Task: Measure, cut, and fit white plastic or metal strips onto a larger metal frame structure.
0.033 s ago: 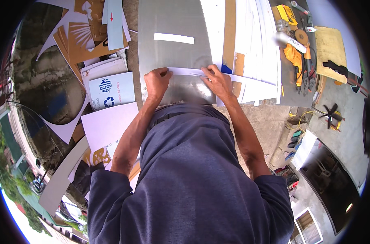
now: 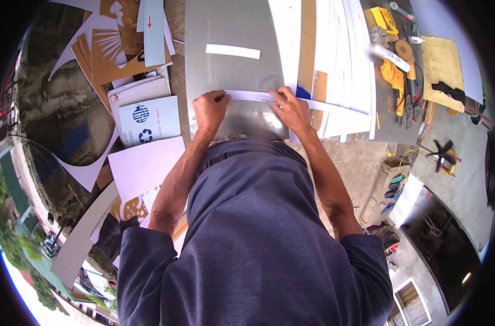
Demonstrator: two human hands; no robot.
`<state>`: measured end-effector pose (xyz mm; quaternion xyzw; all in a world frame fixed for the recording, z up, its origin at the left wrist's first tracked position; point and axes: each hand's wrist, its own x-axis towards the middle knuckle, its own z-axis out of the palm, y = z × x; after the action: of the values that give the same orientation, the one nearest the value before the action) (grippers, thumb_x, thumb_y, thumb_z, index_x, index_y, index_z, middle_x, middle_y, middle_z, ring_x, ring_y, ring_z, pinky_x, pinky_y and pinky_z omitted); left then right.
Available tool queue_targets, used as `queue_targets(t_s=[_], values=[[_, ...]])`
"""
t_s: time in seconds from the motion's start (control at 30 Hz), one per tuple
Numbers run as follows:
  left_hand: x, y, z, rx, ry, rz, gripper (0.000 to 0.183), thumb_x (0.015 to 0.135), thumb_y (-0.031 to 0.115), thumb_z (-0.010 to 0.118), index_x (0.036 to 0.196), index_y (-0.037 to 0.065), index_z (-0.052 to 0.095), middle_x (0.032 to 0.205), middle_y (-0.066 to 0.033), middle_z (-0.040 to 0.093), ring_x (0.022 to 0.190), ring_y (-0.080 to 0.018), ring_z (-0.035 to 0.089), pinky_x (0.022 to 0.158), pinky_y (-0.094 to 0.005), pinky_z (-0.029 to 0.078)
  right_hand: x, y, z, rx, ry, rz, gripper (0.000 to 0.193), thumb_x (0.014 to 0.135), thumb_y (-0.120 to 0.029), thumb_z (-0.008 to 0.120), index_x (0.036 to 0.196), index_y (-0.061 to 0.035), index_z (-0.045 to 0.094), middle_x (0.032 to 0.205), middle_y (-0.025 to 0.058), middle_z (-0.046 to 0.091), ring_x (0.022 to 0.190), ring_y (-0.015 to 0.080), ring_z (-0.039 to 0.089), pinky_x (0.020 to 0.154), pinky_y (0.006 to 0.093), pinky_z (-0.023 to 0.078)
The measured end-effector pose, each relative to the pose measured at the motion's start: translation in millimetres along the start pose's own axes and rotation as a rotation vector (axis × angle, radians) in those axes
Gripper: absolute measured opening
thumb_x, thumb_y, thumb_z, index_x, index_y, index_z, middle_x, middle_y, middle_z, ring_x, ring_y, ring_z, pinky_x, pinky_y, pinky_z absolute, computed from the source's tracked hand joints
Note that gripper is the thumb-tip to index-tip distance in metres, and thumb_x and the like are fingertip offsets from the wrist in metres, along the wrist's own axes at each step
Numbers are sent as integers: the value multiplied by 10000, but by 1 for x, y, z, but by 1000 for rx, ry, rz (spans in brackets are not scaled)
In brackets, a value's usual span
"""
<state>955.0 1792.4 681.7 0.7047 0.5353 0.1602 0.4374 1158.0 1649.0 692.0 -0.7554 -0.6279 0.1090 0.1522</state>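
My left hand (image 2: 209,110) and right hand (image 2: 294,110) press, seemingly pinching, a long white paper strip (image 2: 247,96) on the grey metal sheet (image 2: 231,32).

Metal sheet (image 2: 234,81) — dull sheen; paper strip (image 2: 247,96) — matt.

Both bare forearms are stretched forward from short dark-blue sleeves, elbows bent outward. The left hand (image 2: 210,110) is held palm down, fingers curled under and knuckles raised. The right hand (image 2: 292,110) is laid flatter, fingers extended and angled toward the left hand. The hands are kept apart.
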Motion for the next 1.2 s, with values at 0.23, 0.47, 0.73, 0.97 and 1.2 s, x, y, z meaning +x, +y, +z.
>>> queue_targets(t_s=[0.23,0.47,0.73,0.97,1.2], values=[[0,2,-1,-36,-4,-75,228,739,137,757,918,-2,745,784,-184,714,688,-245,710,679,-319,551,-2,-3,-1,-22,-3,11,381,799,-236,732,1148,-136,616,1009,5,559,691,203,652,556,339,530],[3,0,1,-21,-16,-122,226,726,140,763,906,5,750,784,-166,722,702,-231,715,702,-302,558,-7,5,-3,133,14,98,373,805,-225,726,1141,-86,640,1074,38,606,736,226,653,604,333,530],[7,-2,0,-18,-44,-128,234,717,153,764,897,5,750,782,-156,724,701,-234,715,703,-309,560,-4,10,1,182,16,40,319,803,-209,724,1084,-82,646,1048,32,599,726,222,650,603,338,530],[8,-5,-2,-45,-70,-136,240,717,155,767,899,1,749,773,-143,728,689,-205,709,692,-298,556,0,11,8,50,-25,-54,286,803,-187,700,1028,-48,592,1026,52,548,662,240,641,535,359,518],[4,-21,-20,-47,-21,-185,245,712,159,775,899,2,752,764,-135,729,672,-178,697,680,-285,550,5,-9,23,17,-79,-128,329,773,-180,681,1026,-1,570,993,98,535,600,285,636,520,391,532]])
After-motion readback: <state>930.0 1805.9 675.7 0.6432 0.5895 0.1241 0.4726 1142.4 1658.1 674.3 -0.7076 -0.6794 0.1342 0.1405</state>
